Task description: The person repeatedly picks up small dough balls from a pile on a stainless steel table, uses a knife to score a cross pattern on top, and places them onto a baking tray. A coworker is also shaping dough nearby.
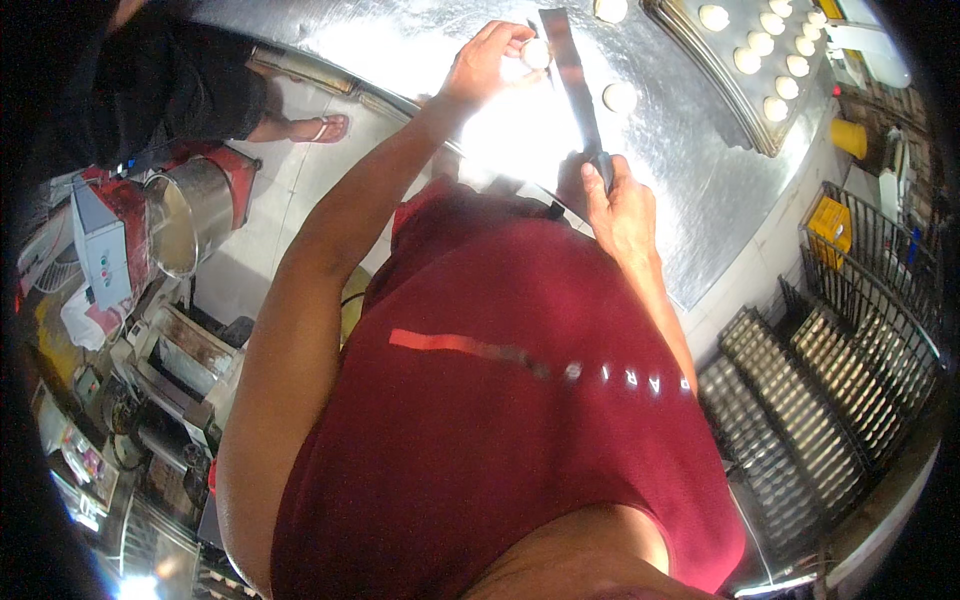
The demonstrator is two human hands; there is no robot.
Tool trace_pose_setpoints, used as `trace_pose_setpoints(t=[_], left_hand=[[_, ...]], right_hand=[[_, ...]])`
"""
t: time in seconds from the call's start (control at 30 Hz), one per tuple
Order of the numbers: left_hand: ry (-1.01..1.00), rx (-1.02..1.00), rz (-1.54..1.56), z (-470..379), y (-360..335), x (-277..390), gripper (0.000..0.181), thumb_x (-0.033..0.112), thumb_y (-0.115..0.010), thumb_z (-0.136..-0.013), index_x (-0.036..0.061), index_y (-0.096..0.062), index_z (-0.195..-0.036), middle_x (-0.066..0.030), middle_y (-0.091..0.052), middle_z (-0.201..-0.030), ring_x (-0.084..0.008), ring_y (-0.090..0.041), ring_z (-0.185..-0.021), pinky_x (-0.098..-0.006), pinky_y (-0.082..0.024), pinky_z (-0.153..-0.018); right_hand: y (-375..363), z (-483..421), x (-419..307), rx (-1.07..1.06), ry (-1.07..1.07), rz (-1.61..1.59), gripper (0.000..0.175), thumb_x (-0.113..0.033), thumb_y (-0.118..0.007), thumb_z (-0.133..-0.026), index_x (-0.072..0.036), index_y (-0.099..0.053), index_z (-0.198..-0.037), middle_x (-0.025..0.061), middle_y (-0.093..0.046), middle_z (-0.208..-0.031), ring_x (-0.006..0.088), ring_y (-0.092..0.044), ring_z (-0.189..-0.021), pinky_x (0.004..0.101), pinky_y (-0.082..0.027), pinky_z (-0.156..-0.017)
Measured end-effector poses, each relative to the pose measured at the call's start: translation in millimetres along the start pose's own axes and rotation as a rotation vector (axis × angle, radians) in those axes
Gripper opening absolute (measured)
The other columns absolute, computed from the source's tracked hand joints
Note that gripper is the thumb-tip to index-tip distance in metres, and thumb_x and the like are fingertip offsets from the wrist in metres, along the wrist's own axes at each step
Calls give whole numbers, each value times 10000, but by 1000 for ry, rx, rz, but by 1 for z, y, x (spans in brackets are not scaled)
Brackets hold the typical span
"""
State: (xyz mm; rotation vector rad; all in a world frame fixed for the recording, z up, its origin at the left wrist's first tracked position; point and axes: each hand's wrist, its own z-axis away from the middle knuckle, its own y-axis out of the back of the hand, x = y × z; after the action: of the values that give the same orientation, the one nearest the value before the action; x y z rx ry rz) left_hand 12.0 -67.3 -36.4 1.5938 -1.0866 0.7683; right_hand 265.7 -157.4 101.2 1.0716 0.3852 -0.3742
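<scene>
My right hand (622,202) grips the dark handle of a long, flat-bladed knife (571,75), its blade pointing away from me over a shiny metal table (675,187). Just left of the blade, my left hand (487,64) holds a small pale round dough piece (535,54) at its fingertips. Right of the knife another dough piece (620,97) lies on the metal, and one more (610,9) sits at the top edge of the view. Glare washes out the tabletop between my hands.
A stack of metal trays (739,82) at the right bears several dough pieces. A co-worker's sandalled foot (322,129) is on the tiled floor at left, near a mixer with a metal bowl (180,217). Moulded pans (787,405) and a black rack (870,262) stand at right.
</scene>
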Motion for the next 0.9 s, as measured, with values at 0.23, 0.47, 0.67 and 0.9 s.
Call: trace_pose_setpoints(t=[0.23, 0.47, 0.67, 0.9], left_hand=[[-109, 54, -4, -3, -1, -2, 407, 216, -876, -840, 45, -714, -1173, -109, -727, -1152, -253, -769, -1012, -368, -621, -905], [-47, 13, 7, -2, -1, -7, 409, 210, -878, -833, 49, -718, -1173, -106, -731, -1181, -241, -764, -1040, -370, -618, -918], [-280, 99, -222, -5, -3, -10, 581, 246, -891, -827, 65, -656, -1326, -117, -710, -1245, -254, -736, -1121, -384, -595, -984], [-24, 22, 12, 3, -4, -9, 556, 243, -884, -835, 52, -661, -1307, -117, -713, -1216, -259, -745, -1077, -379, -600, -970]], right_hand=[[-4, 1, 3, -38, -5, 32, 434, -367, -614, -1024, 6, -711, -1225, 300, -735, -872, 502, -732, -878, 565, -571, -826], [-6, -42, -24, -19, 76, 122, 460, -388, -612, -1001, 10, -693, -1216, 335, -726, -909, 530, -727, -901, 594, -567, -820], [12, -6, -6, 8, 57, 75, 467, -386, -608, -1016, 16, -702, -1235, 305, -736, -874, 499, -741, -873, 563, -579, -799], [3, 7, -6, -10, -15, -1, 448, -373, -633, -1021, 12, -712, -1236, 278, -727, -818, 468, -743, -824, 548, -568, -773]])
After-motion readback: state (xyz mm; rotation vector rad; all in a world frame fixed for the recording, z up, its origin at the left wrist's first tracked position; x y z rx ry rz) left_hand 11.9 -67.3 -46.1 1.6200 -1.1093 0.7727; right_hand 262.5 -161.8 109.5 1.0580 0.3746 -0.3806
